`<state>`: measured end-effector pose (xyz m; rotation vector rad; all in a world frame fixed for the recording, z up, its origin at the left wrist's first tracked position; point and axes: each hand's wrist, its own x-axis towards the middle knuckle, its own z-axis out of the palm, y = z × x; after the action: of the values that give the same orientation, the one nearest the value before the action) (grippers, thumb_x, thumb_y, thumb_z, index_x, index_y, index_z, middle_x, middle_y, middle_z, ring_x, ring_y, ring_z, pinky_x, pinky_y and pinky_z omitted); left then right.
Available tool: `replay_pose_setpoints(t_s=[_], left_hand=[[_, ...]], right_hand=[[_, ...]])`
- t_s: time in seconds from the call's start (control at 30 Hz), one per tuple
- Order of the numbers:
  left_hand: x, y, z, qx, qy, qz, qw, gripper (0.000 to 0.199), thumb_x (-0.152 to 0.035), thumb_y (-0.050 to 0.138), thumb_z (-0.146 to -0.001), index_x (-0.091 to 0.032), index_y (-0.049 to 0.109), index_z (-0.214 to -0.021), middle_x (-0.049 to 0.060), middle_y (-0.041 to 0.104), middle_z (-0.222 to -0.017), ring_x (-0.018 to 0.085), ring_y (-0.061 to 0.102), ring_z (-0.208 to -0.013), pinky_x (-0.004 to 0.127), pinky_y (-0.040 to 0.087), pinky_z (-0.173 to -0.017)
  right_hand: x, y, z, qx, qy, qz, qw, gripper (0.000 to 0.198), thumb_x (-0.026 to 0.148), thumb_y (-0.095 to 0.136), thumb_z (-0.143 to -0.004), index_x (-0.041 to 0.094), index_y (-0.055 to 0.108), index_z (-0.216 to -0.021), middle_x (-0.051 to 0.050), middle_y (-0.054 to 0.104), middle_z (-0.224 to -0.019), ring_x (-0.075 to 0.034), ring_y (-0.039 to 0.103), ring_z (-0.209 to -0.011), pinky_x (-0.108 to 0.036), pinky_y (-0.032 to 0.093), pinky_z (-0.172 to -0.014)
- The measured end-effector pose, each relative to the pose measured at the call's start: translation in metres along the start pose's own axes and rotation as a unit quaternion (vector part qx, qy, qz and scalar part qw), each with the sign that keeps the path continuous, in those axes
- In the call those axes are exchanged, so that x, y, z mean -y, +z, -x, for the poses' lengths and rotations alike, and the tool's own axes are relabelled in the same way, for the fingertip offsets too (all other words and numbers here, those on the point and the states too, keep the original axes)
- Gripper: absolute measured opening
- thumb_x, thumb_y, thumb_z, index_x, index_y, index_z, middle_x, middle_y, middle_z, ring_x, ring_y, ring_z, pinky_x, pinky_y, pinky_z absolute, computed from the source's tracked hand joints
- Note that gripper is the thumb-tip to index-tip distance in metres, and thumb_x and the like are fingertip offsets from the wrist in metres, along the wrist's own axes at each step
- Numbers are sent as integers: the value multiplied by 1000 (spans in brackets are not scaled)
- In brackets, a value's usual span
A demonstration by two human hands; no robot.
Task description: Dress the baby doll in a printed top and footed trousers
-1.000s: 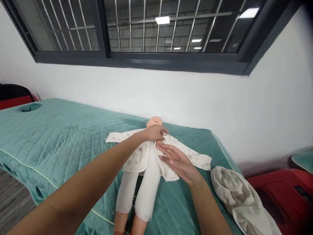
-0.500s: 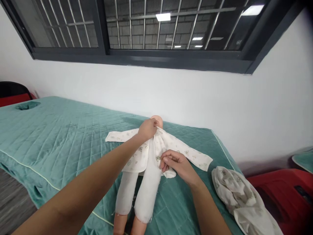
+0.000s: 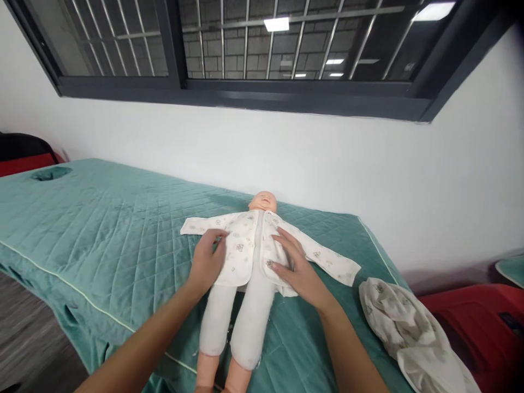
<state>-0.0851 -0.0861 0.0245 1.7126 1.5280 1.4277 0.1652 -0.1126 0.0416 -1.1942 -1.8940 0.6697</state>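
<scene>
A baby doll [image 3: 264, 202] lies on its back on the green quilted bed cover [image 3: 135, 240], head toward the wall. Over its torso is a white baby jacket [image 3: 241, 248] with small printed figures, its front parted along the middle and both sleeves spread sideways. White fabric wraps the doll's legs [image 3: 250, 322]; its feet end is bare. My left hand [image 3: 209, 259] rests at the jacket's left side, fingers apart. On the jacket's right front panel lies my right hand [image 3: 298, 267], fingers spread over the cloth. Neither hand grips anything.
A crumpled white printed cloth [image 3: 409, 333] lies at the bed's right edge. Beside it stands a red chair-like object [image 3: 478, 322]. A white wall [image 3: 327, 164] and a barred window [image 3: 286, 49] rise behind the bed. The cover has a face hole [image 3: 51, 173] at far left.
My left hand has let go near the doll's neck and moved down to the jacket's left side. The doll's head now shows. My right hand has opened over the right panel.
</scene>
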Motion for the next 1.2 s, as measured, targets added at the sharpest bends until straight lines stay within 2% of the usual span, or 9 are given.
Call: replay_pose_setpoints(t_s=[0.13,0.27,0.4,0.53,0.63,0.73,0.93,1.07,1.2], left_hand=[[23,-32,55,44,-81,-15,996,23,-29,46,-90,-20,63,-103,6,69,-103,21,65,-95,37,52,-86],[27,-43,81,103,-11,-72,992,26,-28,47,-89,-24,64,-108,5,69,-104,22,64,-94,37,50,-85],[32,-43,84,140,12,-119,983,36,-32,53,-88,-24,59,-122,6,68,-110,23,61,-91,39,49,-83],[34,-44,81,156,15,-130,979,40,-29,55,-86,-24,58,-125,6,68,-111,24,61,-90,39,47,-83],[27,-40,77,160,7,-135,978,40,-27,55,-85,-24,58,-125,5,70,-105,24,62,-87,38,47,-82],[17,-31,74,172,-14,-72,982,42,-27,55,-86,-26,55,-128,4,70,-110,23,64,-93,36,49,-84],[17,-15,78,126,-15,-14,992,31,-24,48,-88,-23,60,-117,6,70,-113,22,65,-100,37,49,-89],[23,-20,86,93,-3,4,996,31,-21,47,-86,-21,61,-114,6,70,-112,21,65,-99,35,50,-89],[21,-25,89,71,-24,-4,997,26,-22,49,-85,-21,62,-106,3,72,-100,19,66,-84,32,50,-77]], right_hand=[[-1,13,4,36,-8,20,999,69,47,58,-90,33,30,-151,-2,13,-164,-24,7,-151,-50,10,-123],[-2,21,16,9,-10,20,1000,64,44,56,-92,34,31,-150,-1,13,-164,-24,9,-151,-50,11,-123],[-4,29,44,-85,37,21,996,55,43,56,-92,32,40,-144,-5,26,-159,-24,23,-147,-48,20,-121],[-4,35,74,-186,128,40,973,47,46,57,-91,24,50,-132,-10,54,-138,-27,49,-128,-49,36,-110],[3,39,83,-189,169,65,965,44,47,60,-88,21,56,-123,-10,64,-121,-28,58,-111,-46,43,-99],[13,39,82,-183,180,90,962,41,48,61,-86,21,59,-117,-8,68,-109,-26,61,-95,-40,47,-87],[19,38,87,-210,223,122,944,38,51,53,-88,19,62,-108,-2,65,-75,-20,54,-64,-32,43,-63],[19,40,89,-213,236,138,938,32,41,53,-87,21,60,-111,-2,68,-80,-22,60,-68,-33,45,-66],[21,41,91,-224,270,177,920,31,32,50,-85,24,58,-114,-3,70,-87,-25,64,-78,-35,45,-69]])
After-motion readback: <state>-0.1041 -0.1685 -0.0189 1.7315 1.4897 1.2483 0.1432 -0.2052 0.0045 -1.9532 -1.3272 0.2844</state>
